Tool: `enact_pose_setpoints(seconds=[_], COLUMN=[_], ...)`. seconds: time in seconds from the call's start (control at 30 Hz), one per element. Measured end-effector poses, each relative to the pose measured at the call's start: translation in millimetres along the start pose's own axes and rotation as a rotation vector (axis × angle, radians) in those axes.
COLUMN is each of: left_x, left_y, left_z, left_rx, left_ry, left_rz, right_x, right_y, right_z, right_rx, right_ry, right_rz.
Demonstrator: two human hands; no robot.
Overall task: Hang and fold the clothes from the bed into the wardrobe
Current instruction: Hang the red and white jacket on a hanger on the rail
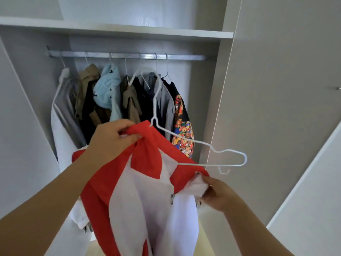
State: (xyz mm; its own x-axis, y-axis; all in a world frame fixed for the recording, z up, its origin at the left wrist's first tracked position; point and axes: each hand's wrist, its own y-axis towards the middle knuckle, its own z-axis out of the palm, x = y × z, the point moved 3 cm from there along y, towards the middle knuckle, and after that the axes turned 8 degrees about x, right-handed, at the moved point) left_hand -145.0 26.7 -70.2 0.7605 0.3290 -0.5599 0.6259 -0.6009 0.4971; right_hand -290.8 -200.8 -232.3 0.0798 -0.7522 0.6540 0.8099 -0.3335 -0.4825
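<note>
A pale blue fleece [108,89] is being held up beside a khaki jacket [88,74], with dark garments [142,108], a grey shirt [167,104] and a bear-print sleeve [182,126] further right. A small metal knob [338,88] is being shown at the far right edge

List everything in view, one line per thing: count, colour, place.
red and white jacket: one, red with white panels, held up in front of the open wardrobe
wire hanger: one, white, partly inside the jacket, one shoulder sticking out to the right
hung clothes: about seven, white-grey, khaki, light blue, dark, grey and a bear print, on the rail
rail: one, silver, under the shelf
shelf: one, white, top of the wardrobe
wardrobe door: one, pale grey, open at right
knob: one, silver, far right edge
left hand: one, grips the jacket's red collar
right hand: one, pinches the jacket's edge lower right
</note>
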Motion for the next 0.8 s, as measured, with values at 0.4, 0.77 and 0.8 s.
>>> enact_pose_setpoints(seconds=[0.4, 0.77, 0.8], left_x=[35.2, 15.7, 16.1], left_y=[-22.2, -19.1, -19.9], left_z=[5.8, 32.4, 34.7], left_rx=[0.096, 0.084, 0.093], left_ry=[0.21, 0.591, 0.606], left_rz=[-0.061, 0.209, 0.195], right_x=[30.1, 61.4, 62.7], right_y=[-12.5, -37.6, -41.1], right_z=[-13.5, -11.8, -7.5], right_rx=[-0.089, -0.642, -0.642], right_ry=[-0.045, -0.652, -0.675], right_rz=[0.011, -0.643, -0.678])
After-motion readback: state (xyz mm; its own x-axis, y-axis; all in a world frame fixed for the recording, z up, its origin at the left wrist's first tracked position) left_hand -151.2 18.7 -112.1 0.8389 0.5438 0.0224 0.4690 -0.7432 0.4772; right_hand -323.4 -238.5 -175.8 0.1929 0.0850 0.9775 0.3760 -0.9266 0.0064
